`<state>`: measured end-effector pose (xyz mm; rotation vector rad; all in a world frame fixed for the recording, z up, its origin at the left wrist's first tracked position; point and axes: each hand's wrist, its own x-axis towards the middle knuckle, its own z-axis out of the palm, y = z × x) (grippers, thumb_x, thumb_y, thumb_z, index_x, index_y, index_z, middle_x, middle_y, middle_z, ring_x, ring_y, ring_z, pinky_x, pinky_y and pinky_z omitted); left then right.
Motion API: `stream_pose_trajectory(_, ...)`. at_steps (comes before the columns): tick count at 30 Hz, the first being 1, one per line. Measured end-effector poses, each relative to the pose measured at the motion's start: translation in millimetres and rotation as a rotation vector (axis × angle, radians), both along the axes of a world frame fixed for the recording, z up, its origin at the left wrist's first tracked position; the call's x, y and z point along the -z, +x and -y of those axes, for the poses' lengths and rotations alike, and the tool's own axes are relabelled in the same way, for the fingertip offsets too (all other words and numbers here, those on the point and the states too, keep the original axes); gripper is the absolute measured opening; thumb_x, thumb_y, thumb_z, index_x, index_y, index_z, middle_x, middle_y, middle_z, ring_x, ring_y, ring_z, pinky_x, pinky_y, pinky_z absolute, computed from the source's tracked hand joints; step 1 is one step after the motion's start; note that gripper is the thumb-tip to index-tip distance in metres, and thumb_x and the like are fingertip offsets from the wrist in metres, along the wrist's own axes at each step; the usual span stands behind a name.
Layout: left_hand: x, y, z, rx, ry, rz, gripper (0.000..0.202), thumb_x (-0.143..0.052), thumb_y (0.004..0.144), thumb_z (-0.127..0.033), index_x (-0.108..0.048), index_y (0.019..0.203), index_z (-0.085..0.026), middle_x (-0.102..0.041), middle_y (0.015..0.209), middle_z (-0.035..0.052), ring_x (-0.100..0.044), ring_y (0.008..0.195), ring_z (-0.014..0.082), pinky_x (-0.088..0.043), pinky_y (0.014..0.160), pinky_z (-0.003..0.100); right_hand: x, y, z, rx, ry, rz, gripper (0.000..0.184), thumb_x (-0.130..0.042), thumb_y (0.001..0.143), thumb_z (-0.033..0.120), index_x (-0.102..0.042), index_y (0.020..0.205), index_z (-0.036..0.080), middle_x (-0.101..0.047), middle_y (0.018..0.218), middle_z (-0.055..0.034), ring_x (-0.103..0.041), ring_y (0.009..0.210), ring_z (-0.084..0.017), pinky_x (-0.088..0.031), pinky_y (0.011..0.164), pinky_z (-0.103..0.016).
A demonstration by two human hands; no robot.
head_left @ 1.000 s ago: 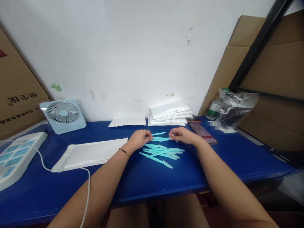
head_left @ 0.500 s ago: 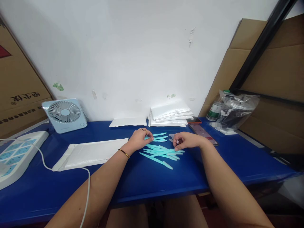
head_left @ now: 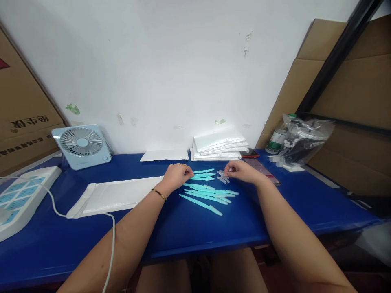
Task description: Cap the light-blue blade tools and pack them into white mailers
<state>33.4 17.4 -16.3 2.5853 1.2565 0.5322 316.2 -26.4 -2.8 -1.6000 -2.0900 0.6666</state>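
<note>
Several turquoise eyebrow razors [head_left: 200,203] lie in a loose pile on the blue table, with a smaller group of razors [head_left: 204,175] just behind them. My left hand [head_left: 177,178] is closed at the left ends of the smaller group, thumb and forefinger pinched on a razor end. A few small clear blade caps [head_left: 223,179] lie to the right of that group. Over them is my right hand [head_left: 240,171], its fingertips pinched together on what looks like a clear cap, mostly hidden by the fingers.
A white padded mailer [head_left: 119,196] lies left of my left hand. Stacked mailers [head_left: 218,146] stand against the wall, with a phone [head_left: 261,170] to their right. A fan [head_left: 82,146], a power strip [head_left: 26,199], a white cable [head_left: 113,240], a bottle [head_left: 275,141] and a plastic bag [head_left: 302,142] surround the work area.
My right hand has moved back from the front pile to the clear caps. A razor that lay crosswise on the front pile is gone from there. My left hand has shifted slightly left.
</note>
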Motion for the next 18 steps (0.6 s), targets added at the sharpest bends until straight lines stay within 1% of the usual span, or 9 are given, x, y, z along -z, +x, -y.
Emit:
stream_pose_trajectory(2,1.3,-4,-4,-0.023,-0.008,-0.009,0.018,-0.056,0.079,-0.037,-0.070,0.079,-0.026,-0.068,0.082,-0.0003,-0.059,0.081,0.0192,-0.036,0.069,0.027,1.7,1,-2,0.065,0.022,0.043,0.022,-0.065,0.069,0.037,-0.065,0.076,0.017,-0.065,0.071,-0.0037,-0.056,0.066,-0.017,-0.040,0.057,-0.026)
stream_pose_trajectory(4,0.4,-5,-4,-0.019,-0.009,0.001,0.017,-0.058,0.077,-0.040,-0.069,0.082,-0.027,-0.068,0.085,-0.0007,-0.058,0.084,0.0196,-0.035,0.070,0.027,3.0,-2,-2,0.057,0.036,0.028,0.023,-0.065,0.070,0.038,-0.066,0.078,0.017,-0.065,0.071,-0.0032,-0.056,0.064,-0.016,-0.040,0.057,-0.025)
stream_pose_trajectory(7,-2.5,-5,1,0.064,-0.014,-0.014,0.017,-0.062,0.075,-0.042,-0.069,0.079,-0.027,-0.067,0.084,-0.0013,-0.058,0.082,0.0183,-0.035,0.072,0.027,4.4,-16,1,-0.043,0.049,-0.011,0.024,-0.062,0.073,0.041,-0.066,0.078,0.017,-0.063,0.072,-0.0029,-0.055,0.064,-0.015,-0.040,0.057,-0.025)
stream_pose_trajectory(9,-3.1,-3,4,0.137,-0.043,-0.057,0.017,-0.063,0.073,-0.042,-0.069,0.074,-0.026,-0.067,0.078,-0.0019,-0.058,0.080,0.0176,-0.034,0.072,0.027,5.2,-29,3,-0.126,0.036,0.017,0.026,-0.063,0.072,0.043,-0.067,0.076,0.018,-0.061,0.074,-0.0032,-0.054,0.065,-0.015,-0.040,0.057,-0.025)
stream_pose_trajectory(11,-2.0,-1,5,0.162,-0.074,-0.097,0.015,-0.065,0.072,-0.041,-0.069,0.071,-0.026,-0.067,0.073,-0.0025,-0.058,0.077,0.0171,-0.033,0.071,0.027,6.2,-41,6,-0.179,0.018,0.054,0.026,-0.065,0.071,0.043,-0.068,0.075,0.018,-0.060,0.076,-0.0034,-0.053,0.066,-0.015,-0.039,0.057,-0.025)
stream_pose_trajectory(13,-0.2,1,5,0.148,-0.092,-0.109,0.016,-0.065,0.072,-0.041,-0.069,0.070,-0.025,-0.067,0.072,-0.0026,-0.058,0.074,0.0163,-0.032,0.069,0.028,7.3,-49,7,-0.211,-0.004,0.068,0.025,-0.066,0.070,0.042,-0.068,0.077,0.018,-0.060,0.077,-0.0032,-0.052,0.066,-0.014,-0.038,0.055,-0.024)
stream_pose_trajectory(15,0.7,3,4,0.126,-0.084,-0.101,0.018,-0.064,0.074,-0.041,-0.068,0.071,-0.024,-0.067,0.074,-0.0021,-0.059,0.075,0.0162,-0.033,0.068,0.027,8.0,-51,6,-0.229,0.002,0.071,0.024,-0.065,0.071,0.041,-0.068,0.077,0.018,-0.059,0.077,-0.0028,-0.051,0.065,-0.013,-0.038,0.055,-0.023)
stream_pose_trajectory(18,-0.8,4,4,0.079,-0.028,-0.077,0.018,-0.061,0.077,-0.039,-0.067,0.071,-0.023,-0.068,0.076,-0.0017,-0.059,0.080,0.0171,-0.033,0.071,0.028,7.5,-41,2,-0.225,0.063,0.072,0.021,-0.063,0.073,0.038,-0.067,0.075,0.017,-0.059,0.078,-0.0028,-0.051,0.064,-0.012,-0.038,0.057,-0.023)
